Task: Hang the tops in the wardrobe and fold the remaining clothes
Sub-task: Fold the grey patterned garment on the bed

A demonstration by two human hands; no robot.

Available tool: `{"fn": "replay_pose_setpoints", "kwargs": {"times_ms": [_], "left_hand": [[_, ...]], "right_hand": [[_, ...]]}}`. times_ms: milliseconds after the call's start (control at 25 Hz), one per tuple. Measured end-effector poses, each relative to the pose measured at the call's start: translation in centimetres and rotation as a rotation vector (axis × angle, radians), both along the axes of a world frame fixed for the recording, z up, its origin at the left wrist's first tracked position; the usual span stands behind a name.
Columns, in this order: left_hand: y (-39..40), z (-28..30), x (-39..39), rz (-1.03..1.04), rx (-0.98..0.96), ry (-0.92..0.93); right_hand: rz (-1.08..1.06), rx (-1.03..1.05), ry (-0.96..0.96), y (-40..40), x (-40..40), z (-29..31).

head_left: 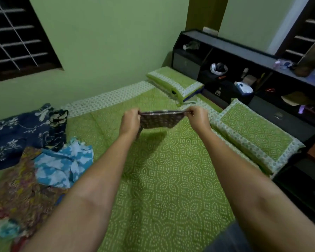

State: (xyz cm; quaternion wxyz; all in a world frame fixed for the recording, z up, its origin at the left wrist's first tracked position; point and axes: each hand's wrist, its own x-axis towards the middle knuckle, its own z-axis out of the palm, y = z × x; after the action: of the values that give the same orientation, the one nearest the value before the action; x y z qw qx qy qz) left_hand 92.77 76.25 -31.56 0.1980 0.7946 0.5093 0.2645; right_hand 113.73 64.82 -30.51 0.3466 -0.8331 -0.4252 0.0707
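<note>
A small dark brown printed garment point(160, 119), folded narrow, is stretched above the green bed point(171, 179). My left hand point(130, 122) grips its left end and my right hand point(199, 118) pinches its right end, both arms reaching forward. It casts a shadow on the sheet below. On the bed's left lies a heap of clothes: a navy floral piece point(20, 135), a blue-and-white piece point(62, 164) and a multicoloured patterned piece point(22, 193).
Two green pillows point(175, 82) point(256, 137) lie along the bed's right side. Behind them stands a dark headboard shelf point(235, 51) with small items in its compartments. A barred window point(16, 37) is set in the green wall at left.
</note>
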Motion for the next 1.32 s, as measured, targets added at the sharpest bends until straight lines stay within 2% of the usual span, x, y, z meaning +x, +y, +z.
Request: {"fn": "replay_pose_setpoints", "kwargs": {"times_ms": [160, 280, 440, 520, 600, 760, 880, 960, 1040, 1120, 1160, 1240, 1280, 1320], "left_hand": [[-2.6, -13.1, -1.2, -0.111, -0.203, 0.158], [-4.8, -25.3, -1.8, -0.232, -0.32, 0.275], [-8.9, -41.0, -3.2, -0.415, -0.207, 0.482], [-10.5, -45.9, -3.7, -0.519, -0.166, 0.618], [-11.1, -49.5, -4.2, -0.571, -0.041, 0.657], [-10.7, -51.7, -4.3, -0.728, 0.17, 0.694], [-9.8, -51.4, -3.3, -0.828, 0.082, 0.715], [-9.9, -49.7, -2.6, -0.854, -0.117, 0.761], [-11.6, -48.2, -2.7, -0.827, -0.421, 0.962], [-14.8, -46.4, -3.6, -0.913, -0.53, 1.118], [-16.8, -45.5, -4.3, -0.985, -0.603, 1.149], [-20.3, -43.2, -5.3, -1.103, -0.869, 1.166], [-21.4, -42.3, -5.3, -1.137, -0.973, 1.179], [-21.9, -42.0, -5.0, -1.145, -0.976, 1.196]], "right_hand": [[0.06, -0.152, 0.085, -3.5, -0.6, -12.6], [0.068, -0.294, 0.169, -6.7, -0.7, -24.6], [0.113, -0.452, 0.275, -11.3, -1.4, -40.4], [0.146, -0.561, 0.305, -13.2, -1.6, -46.2], [0.206, -0.632, 0.218, -14.4, -1.9, -49.9], [0.437, -0.659, -0.366, -14.2, -2.7, -52.8], [0.609, -0.777, -0.469, -12.4, -2.9, -52.2], [0.719, -1.012, -0.387, -11.3, -3.2, -50.0], [0.732, -1.226, -0.268, -11.5, -4.2, -48.7], [0.743, -1.385, -0.097, -13.7, -5.9, -47.2], [0.739, -1.434, 0.035, -15.4, -7.0, -46.7], [0.79, -1.6, 0.283, -17.6, -8.3, -45.4], [0.84, -1.688, 0.353, -17.7, -8.5, -44.9], [0.878, -1.71, 0.379, -17.2, -8.5, -44.4]]}}
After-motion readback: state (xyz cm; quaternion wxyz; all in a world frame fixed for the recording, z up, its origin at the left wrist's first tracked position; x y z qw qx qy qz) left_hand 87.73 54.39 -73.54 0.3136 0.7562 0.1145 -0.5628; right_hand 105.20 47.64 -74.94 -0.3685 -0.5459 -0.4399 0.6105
